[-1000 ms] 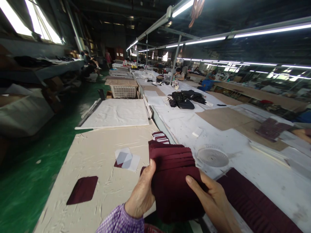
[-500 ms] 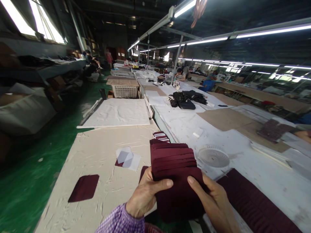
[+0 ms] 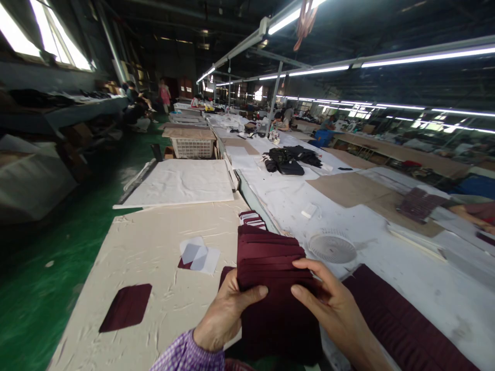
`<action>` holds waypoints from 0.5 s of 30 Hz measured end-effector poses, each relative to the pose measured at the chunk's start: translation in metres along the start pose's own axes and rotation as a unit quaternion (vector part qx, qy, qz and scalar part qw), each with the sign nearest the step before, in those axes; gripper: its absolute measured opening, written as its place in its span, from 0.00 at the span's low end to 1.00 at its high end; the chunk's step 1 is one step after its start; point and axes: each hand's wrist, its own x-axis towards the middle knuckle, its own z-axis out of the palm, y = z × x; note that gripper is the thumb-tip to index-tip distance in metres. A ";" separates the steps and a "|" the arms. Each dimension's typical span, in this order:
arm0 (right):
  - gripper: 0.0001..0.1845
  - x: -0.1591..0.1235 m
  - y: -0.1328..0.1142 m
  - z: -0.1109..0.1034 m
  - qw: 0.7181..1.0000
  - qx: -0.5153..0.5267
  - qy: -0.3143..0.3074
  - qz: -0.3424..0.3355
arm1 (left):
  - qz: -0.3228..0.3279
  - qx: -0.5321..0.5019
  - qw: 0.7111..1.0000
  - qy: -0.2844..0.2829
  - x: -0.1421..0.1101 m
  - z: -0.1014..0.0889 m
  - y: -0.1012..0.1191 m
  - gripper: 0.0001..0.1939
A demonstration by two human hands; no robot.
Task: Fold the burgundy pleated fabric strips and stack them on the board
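Between my two hands is a fanned stack of maroon fabric pieces, its upper edges stepped one behind another. My left hand grips the left side, thumb across the front, other fingers hidden behind. At the right side is my right hand, its thumb on the front and its index finger lying over the stepped layers. A single maroon fabric piece lies flat on the cream-covered table to the left. Near it rest white paper-like pieces over a bit of maroon. Beyond the stack sits a striped maroon-and-white pile.
A round white fan grille lies on the white table to the right, beside a long row of maroon pieces. Black garments and a plastic basket are farther off. Another person's arm reaches in at right.
My right index finger has come from behind the stack onto its front layers. The view has shifted slightly, and more of the other person's arm shows at the right.
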 end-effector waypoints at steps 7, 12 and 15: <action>0.13 -0.005 -0.010 0.007 0.996 0.078 0.001 0.050 | 0.010 -0.002 1.000 0.016 0.000 0.001 0.001 0.12; 0.14 -0.006 -0.007 0.010 0.998 0.054 0.009 0.026 | 0.010 -0.007 1.000 0.003 -0.003 0.002 0.000 0.12; 0.15 -0.006 -0.005 0.010 0.999 0.042 0.010 0.010 | 0.014 -0.004 1.000 0.001 -0.004 0.004 0.001 0.13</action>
